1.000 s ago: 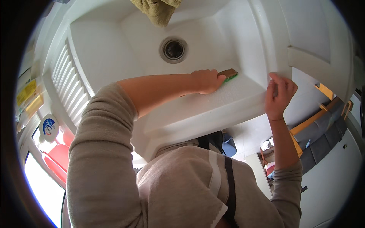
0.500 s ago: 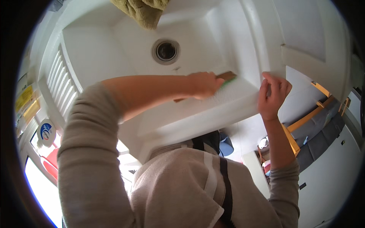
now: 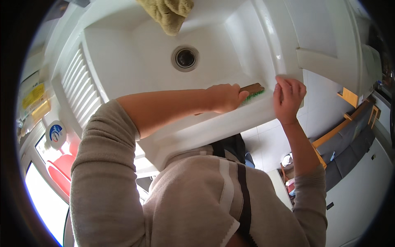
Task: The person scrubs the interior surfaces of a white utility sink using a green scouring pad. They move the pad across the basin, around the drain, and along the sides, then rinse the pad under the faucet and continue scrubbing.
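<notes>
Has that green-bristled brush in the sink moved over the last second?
Yes: judged against the drain, the brush has shifted farther right and slightly nearer the person.

You wear a taupe fleece top (image 3: 181, 197), its sleeves (image 3: 109, 177) bunched at eight and four o'clock, with white (image 3: 226, 185) and black stripes (image 3: 244, 193) at five.

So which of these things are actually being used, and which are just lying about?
In use:
wooden brush with green bristles, in the fingers of the left hand
white sink beneath it

Lying about:
brownish towel at the sink's far side
white container with a blue label, far left
red item beside it
grey seat, far right
</notes>
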A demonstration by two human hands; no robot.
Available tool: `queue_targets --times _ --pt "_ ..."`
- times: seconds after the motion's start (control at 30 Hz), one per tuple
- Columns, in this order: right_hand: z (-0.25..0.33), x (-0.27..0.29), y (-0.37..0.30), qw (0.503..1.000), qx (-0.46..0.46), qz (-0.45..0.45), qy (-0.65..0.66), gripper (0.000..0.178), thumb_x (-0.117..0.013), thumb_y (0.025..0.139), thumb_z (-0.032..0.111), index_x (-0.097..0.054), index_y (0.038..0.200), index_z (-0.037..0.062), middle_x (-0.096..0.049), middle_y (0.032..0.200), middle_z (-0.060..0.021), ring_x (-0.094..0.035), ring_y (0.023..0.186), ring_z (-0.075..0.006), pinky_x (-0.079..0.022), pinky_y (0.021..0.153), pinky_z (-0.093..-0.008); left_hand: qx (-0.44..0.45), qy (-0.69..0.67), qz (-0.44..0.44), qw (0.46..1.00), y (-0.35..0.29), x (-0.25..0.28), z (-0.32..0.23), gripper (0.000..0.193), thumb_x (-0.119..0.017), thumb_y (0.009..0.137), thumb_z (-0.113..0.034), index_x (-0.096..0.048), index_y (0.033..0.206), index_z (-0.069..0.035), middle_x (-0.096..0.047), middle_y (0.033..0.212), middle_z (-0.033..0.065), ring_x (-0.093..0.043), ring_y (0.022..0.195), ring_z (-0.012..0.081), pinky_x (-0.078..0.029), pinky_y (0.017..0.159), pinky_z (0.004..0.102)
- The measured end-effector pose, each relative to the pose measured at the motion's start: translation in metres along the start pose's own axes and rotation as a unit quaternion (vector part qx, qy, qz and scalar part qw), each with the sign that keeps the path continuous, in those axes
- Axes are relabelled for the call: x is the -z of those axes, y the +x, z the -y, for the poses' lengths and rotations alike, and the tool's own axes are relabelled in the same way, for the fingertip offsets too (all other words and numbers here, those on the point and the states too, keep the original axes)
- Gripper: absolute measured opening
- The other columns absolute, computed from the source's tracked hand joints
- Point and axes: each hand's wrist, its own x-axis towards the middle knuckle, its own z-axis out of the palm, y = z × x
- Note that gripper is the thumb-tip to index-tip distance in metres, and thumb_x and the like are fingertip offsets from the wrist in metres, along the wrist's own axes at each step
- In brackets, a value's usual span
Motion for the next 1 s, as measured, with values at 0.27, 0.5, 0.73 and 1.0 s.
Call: queue_targets --times 0.27,0.5,0.73,1.0 --pt "0.008 -0.009 0.04 0.914 0.159 0.322 0.192 0.031 -0.059 0.087 0.014 -0.063 0.118 0.0114 -0.067 0.1 -0.0092 -0.061 0.096 -0.0278 -0.047 0.084 -0.0401 -0.033 -0.009 -0.055 0.998 -0.005 -0.005 0.005 0.057 -0.025 0.1 -0.051 -0.052 0.12 -0.005 -0.065 0.105 0.0203 -0.061 0.099 0.0384 -0.046 0.087 0.0476" --pt "0.034 -0.008 0.123 0.731 0.143 0.664 0.066 0.024 -0.06 0.086 0.018 -0.069 0.108 0.015 -0.065 0.079 -0.015 -0.059 0.072 -0.0323 -0.047 0.066 -0.0414 0.024 -0.011 -0.144 0.989 -0.014 -0.024 0.017 0.057 -0.026 0.1 -0.055 -0.057 0.116 -0.01 -0.065 0.103 0.0173 -0.061 0.099 0.0359 -0.045 0.086 0.0484" --pt "0.029 0.006 0.132 0.701 0.191 0.683 0.078 0.025 -0.063 0.084 0.021 -0.07 0.108 0.0163 -0.065 0.081 -0.0163 -0.062 0.074 -0.0335 -0.049 0.066 -0.0431 0.056 -0.046 -0.178 0.981 -0.039 -0.041 0.011 0.062 -0.026 0.097 -0.062 -0.061 0.105 -0.011 -0.066 0.099 0.0141 -0.062 0.097 0.0345 -0.046 0.085 0.0484" --pt "0.039 -0.033 0.116 0.719 0.208 0.66 -0.061 0.017 -0.061 0.086 0.019 -0.072 0.098 0.0133 -0.067 0.084 -0.0159 -0.065 0.081 -0.0352 -0.052 0.069 -0.0458 0.051 -0.087 -0.106 0.989 0.001 -0.02 0.032 0.07 -0.021 0.096 -0.065 -0.065 0.11 -0.012 -0.067 0.102 0.0166 -0.061 0.099 0.0351 -0.046 0.088 0.0471"
